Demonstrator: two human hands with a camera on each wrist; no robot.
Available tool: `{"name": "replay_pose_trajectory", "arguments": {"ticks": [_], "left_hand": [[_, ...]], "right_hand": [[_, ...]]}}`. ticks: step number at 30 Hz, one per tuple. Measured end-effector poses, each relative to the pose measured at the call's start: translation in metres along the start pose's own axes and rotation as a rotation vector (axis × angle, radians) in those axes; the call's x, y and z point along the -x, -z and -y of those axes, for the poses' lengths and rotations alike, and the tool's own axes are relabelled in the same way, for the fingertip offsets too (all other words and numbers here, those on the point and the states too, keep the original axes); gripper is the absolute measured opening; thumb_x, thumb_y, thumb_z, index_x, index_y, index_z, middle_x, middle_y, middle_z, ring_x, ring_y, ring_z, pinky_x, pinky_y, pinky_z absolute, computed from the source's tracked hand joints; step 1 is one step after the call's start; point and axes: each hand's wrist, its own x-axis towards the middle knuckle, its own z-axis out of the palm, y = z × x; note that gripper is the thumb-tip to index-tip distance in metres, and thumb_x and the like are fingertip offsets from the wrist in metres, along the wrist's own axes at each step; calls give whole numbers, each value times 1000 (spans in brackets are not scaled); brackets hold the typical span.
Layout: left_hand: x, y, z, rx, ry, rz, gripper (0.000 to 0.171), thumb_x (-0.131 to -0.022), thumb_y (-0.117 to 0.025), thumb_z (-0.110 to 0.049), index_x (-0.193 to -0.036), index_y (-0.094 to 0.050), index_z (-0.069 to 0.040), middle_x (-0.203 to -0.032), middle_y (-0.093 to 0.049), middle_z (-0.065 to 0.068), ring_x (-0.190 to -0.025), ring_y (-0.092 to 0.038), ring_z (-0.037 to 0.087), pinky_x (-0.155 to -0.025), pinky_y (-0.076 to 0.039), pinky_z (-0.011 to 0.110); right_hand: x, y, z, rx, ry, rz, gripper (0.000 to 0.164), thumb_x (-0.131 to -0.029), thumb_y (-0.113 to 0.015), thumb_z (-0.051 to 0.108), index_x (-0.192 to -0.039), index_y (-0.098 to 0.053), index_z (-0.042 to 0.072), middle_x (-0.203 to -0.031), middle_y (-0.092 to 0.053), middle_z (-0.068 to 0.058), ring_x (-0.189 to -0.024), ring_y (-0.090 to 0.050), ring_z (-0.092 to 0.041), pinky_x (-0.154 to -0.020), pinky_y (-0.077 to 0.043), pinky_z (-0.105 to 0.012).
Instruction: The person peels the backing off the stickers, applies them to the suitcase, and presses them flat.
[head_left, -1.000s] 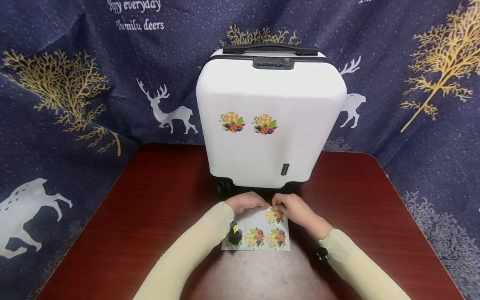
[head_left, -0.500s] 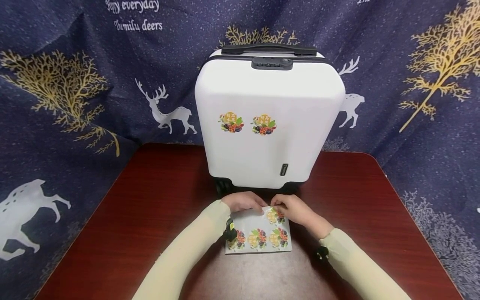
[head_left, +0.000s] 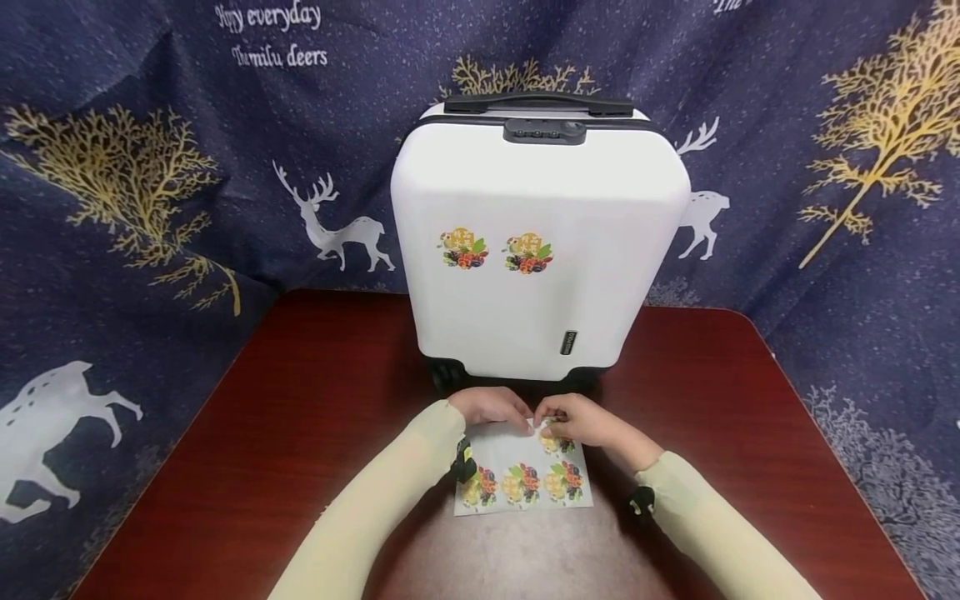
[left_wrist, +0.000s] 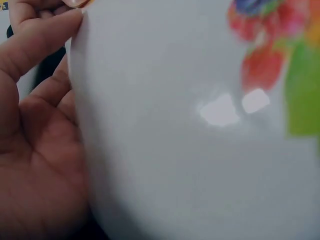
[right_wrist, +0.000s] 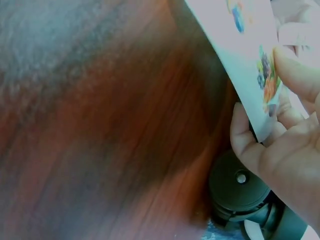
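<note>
A white sticker sheet (head_left: 491, 454) with fruit stickers lies tilted under both hands in the head view. Three stickers show along its near edge, and one more fruit sticker (head_left: 557, 442) sits at the upper right, partly behind the right fingers. My left hand (head_left: 493, 407) pinches the sheet's far edge; the left wrist view has its thumb (left_wrist: 47, 37) on the printed side and other fingers behind. At the far right corner my right hand (head_left: 585, 422) grips the sheet beside that sticker, thumb (right_wrist: 297, 75) in front, fingers behind. Whether the sticker's edge is lifted I cannot tell.
Just behind the hands a white suitcase (head_left: 480, 317) stands upright on the dark red table (head_left: 322, 433). Two fruit stickers, a left one (head_left: 462, 248) and a right one (head_left: 527, 253), are on its front. A patterned blue cloth (head_left: 247, 200) hangs behind.
The sheet has shifted slightly right and toward the near side, turning a little. My right thumb and fingertips have moved at its far corner, while both hands keep their hold.
</note>
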Motion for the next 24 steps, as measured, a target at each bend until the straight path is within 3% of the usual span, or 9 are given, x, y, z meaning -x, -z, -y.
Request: {"name": "replay_pose_trajectory", "arguments": {"ticks": [4, 14, 17, 20, 24], "left_hand": [[-2, 2, -1, -29, 27, 38, 33, -91, -73, -21, -119, -74, -3, -116, -75, 11, -87, -64, 13, -82, -49, 23], [-4, 4, -3, -106, 53, 74, 31, -95, -70, -24, -122, -75, -9, -98, -77, 6, -73, -64, 10, -69, -53, 23], [-4, 4, -3, -144, 46, 78, 32, -96, -69, -24, -124, -74, -9, -107, -77, 9, -79, -65, 12, -75, -53, 25], [-5, 4, -4, -209, 23, 64, 35, -95, -69, -25, -127, -72, -9, -127, -72, 10, -99, -64, 15, -94, -51, 28], [-6, 3, -4, -199, 35, 49, 39, -94, -71, -26, -128, -72, -9, -144, -62, 10, -124, -58, 21, -113, -44, 37]], "right_hand": [[-2, -2, 0, -12, -18, -5, 8, -96, -65, 3, -103, -70, 1, -86, -69, -9, -66, -51, -1, -62, -47, -19], [0, -2, 3, 58, 12, -4, 8, -94, -70, 6, -99, -76, 4, -81, -72, -6, -61, -51, 3, -59, -48, -17], [0, -3, 5, 140, 87, -17, 7, -92, -72, 6, -97, -77, 6, -90, -76, -8, -67, -55, 4, -63, -50, -17], [-1, -4, 8, 257, 166, -38, 6, -90, -73, 5, -94, -77, 7, -94, -77, -7, -77, -62, -2, -70, -54, -20], [-1, -5, 14, 364, 202, -50, 10, -89, -73, 0, -90, -74, 10, -89, -73, -4, -83, -65, -10, -75, -55, -24]]}}
